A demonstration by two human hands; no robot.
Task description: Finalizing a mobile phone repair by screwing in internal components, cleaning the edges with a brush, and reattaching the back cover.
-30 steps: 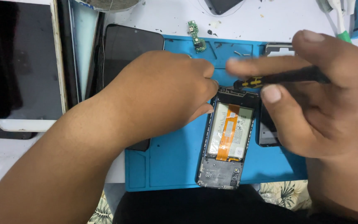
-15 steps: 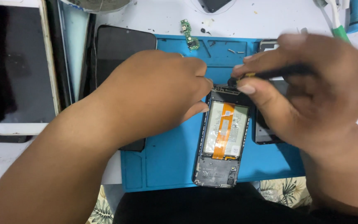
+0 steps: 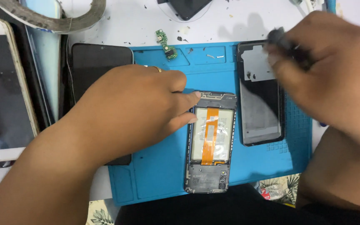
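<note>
Blue mat, opened phone mid-repair

Blue mat (image 3: 159, 183) carries the opened phone (image 3: 210, 141) at its centre. Left hand (image 3: 134, 104) pins its upper edge with flat, unclasped fingers. Right hand (image 3: 330, 79), blurred, pinches a dark tool (image 3: 284, 41) above the back cover (image 3: 260, 96). Probably between fastenings; next calls for precise aim.

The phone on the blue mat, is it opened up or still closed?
Opened up. The phone lies with its back off, showing an orange ribbon cable; the back cover lies beside it. The left hand steadies it.

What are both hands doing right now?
Left hand: open, fingertips pressing the opened phone by its top edge.
Right hand: closed on a dark tool, blurred.
</note>
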